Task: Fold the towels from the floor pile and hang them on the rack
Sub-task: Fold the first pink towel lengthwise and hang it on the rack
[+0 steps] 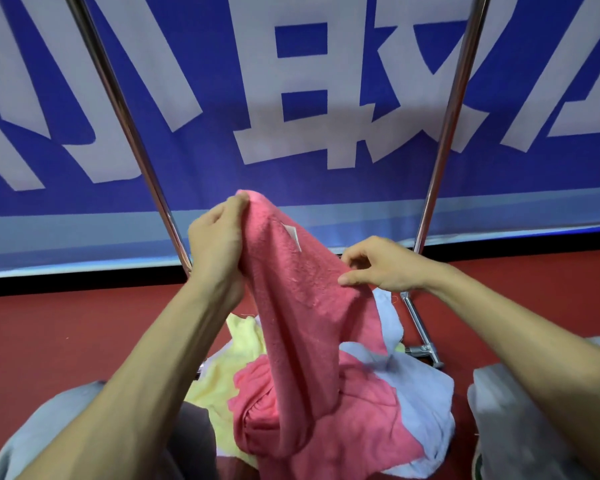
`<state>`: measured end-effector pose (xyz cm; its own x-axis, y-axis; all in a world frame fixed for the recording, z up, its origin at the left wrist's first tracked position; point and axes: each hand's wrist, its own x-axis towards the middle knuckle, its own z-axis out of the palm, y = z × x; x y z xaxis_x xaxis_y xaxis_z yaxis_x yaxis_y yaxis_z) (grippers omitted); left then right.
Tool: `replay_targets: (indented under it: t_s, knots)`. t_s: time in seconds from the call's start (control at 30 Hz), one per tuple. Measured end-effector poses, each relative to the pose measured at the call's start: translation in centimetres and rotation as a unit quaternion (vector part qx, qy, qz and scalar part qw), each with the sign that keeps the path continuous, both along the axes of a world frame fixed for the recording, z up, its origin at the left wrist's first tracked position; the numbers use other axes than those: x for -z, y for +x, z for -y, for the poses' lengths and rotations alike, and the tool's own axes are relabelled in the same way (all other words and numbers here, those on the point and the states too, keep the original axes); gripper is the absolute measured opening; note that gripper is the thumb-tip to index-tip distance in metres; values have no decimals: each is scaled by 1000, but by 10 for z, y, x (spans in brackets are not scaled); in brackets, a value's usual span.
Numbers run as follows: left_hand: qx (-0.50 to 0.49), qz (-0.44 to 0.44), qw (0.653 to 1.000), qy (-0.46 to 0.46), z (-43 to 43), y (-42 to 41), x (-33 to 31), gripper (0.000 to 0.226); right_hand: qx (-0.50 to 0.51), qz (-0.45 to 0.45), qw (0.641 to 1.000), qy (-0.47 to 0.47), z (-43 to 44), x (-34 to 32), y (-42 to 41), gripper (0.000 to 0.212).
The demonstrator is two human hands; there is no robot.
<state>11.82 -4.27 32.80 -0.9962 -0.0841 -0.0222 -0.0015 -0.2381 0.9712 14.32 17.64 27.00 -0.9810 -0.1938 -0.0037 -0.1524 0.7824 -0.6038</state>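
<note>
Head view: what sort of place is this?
Likely a staged indoor hall or booth, not a home: a big blue banner behind a metal rack, red floor.

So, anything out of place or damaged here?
Nothing damaged. The lifted pink terry towel hangs bunched between the left hand and right hand; a yellow towel and a pale blue towel lie crumpled below.

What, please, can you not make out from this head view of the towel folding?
Head view only:
- The rack: its top rail is cut off by the upper edge, and only two poles show.
- The floor pile: how many towels lie there, as the held-up pink towel covers much of it.
- The left hand: its fingertips are hidden behind the pink towel.
- The banner: its lettering is cut off by the edges.
</note>
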Motion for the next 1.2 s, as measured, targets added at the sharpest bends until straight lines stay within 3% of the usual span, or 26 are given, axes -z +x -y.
replay_targets:
  t_s: [0.13,0.3,0.47,0.57,0.63,0.73,0.8,0.93,1.0,1.1,1.2]
  knots:
    - [-60,42,993,95,13,-7,-2,18,8,31,999,11,-1,15,-3,32]
    - [-56,82,972,214,32,-18,-6,23,75,21,997,19,-8,25,-10,26]
    - [-122,108,965,206,39,-20,-7,10,80,105,991,11,-11,25,-3,23]
    - [-146,80,980,113,36,-18,-5,13,100,143,978,-114,-9,10,4,13]
    - [-142,-6,990,7,32,-18,-3,25,121,118,962,-214,-5,-8,9,6]
    - [-107,-147,966,-185,26,-17,2,29,107,76,934,-333,1,-35,17,4]
    - [-92,-163,958,-219,23,-17,5,25,89,55,930,-352,3,-44,19,9]
    - [-82,-130,961,-229,19,-20,13,20,92,8,960,-265,1,-43,18,21]
    - [-79,-138,952,-263,17,-18,13,17,118,-30,980,-159,1,-41,17,27]
    - [-48,-211,909,-357,16,-10,11,10,143,-120,982,-6,4,-42,17,22]
    - [2,-266,861,-434,13,-4,14,9,81,-148,986,8,6,-49,21,15]
